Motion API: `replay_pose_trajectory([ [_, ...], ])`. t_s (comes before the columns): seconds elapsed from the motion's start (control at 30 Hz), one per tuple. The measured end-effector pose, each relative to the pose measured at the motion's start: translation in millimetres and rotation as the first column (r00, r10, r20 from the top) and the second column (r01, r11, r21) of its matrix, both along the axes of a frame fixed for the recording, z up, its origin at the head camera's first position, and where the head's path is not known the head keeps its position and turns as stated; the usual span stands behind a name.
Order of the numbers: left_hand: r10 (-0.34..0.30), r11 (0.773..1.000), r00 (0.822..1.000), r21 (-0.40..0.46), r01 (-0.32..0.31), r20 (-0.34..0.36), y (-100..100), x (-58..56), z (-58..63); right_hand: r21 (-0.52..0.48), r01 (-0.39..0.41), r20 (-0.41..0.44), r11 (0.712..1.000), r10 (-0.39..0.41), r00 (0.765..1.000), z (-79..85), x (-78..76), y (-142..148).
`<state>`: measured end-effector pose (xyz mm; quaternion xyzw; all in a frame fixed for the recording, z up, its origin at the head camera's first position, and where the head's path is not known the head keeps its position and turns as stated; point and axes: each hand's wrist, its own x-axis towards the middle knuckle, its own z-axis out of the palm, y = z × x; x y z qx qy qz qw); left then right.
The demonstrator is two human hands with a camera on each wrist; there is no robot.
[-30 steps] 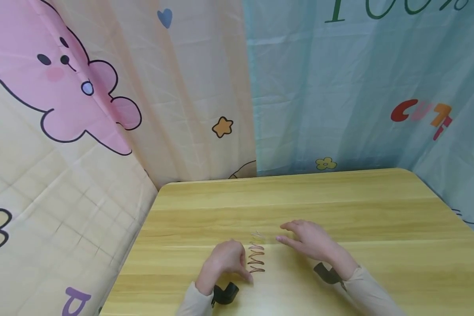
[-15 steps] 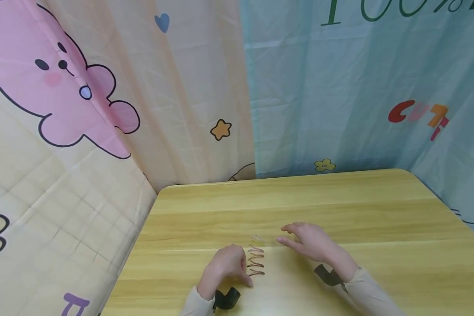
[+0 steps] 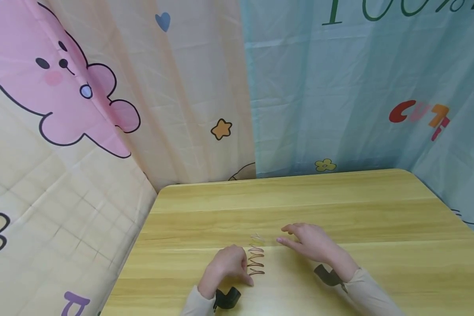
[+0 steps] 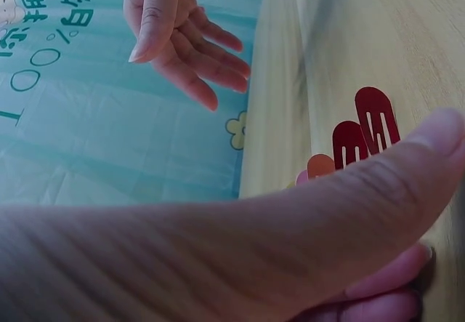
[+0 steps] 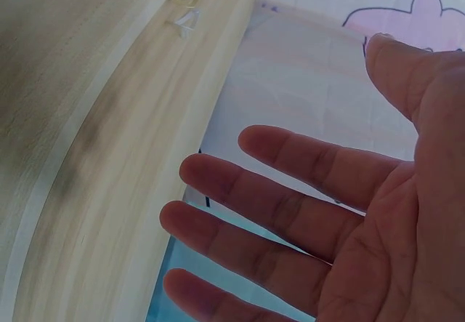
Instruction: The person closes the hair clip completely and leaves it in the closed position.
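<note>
Several snap hair clips (image 3: 256, 264) lie in a column on the wooden table, dark red at the near end and paler toward the far end. In the left wrist view, two dark red clips (image 4: 376, 118) and an orange one (image 4: 320, 165) show behind the thumb, which hides their lower parts. My left hand (image 3: 228, 264) is beside the column's left side, fingers loosely bent and thumb tip by the nearest clip. My right hand (image 3: 309, 240) hovers right of the column, its fingers spread and nothing in them. A yellow clip and a white clip (image 5: 187, 22) appear beyond that hand in the right wrist view.
The light wooden table (image 3: 339, 197) reaches back to a printed cloth (image 3: 320, 87) that surrounds it at the rear and sides. Black wrist cameras (image 3: 228, 298) sit below each hand, at the cuffs of the pale sleeves (image 3: 373, 289).
The head view has tipped slightly, so everything appears a little shifted. Both hands and the clips keep their places on and over the table.
</note>
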<state>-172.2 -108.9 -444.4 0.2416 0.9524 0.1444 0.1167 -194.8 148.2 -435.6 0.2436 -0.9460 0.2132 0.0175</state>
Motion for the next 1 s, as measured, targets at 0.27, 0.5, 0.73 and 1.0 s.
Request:
replay_pose_trajectory([
  [0.27,-0.011,1.000,1.000,0.007,0.011,0.019,-1.0,-0.9,-2.1,-0.006,0.000,0.001,1.000,0.000,1.000,-1.5,-0.8,-0.5],
  [0.5,-0.017,1.000,1.000,0.000,0.017,0.022,0.2,-1.5,-1.6,-0.009,-0.001,-0.005,1.000,0.001,1.000,-0.3,-0.9,-0.6],
  [0.73,-0.020,1.000,1.000,-0.017,0.020,0.004,2.1,-1.5,0.1,-0.006,0.008,0.005,1.000,-0.008,1.000,-0.6,-1.0,-0.6],
  [1.0,-0.020,1.000,1.000,-0.015,0.020,0.002,2.4,-2.2,-1.6,-0.013,-0.008,0.021,1.000,0.008,1.000,-0.4,-0.3,-2.3],
])
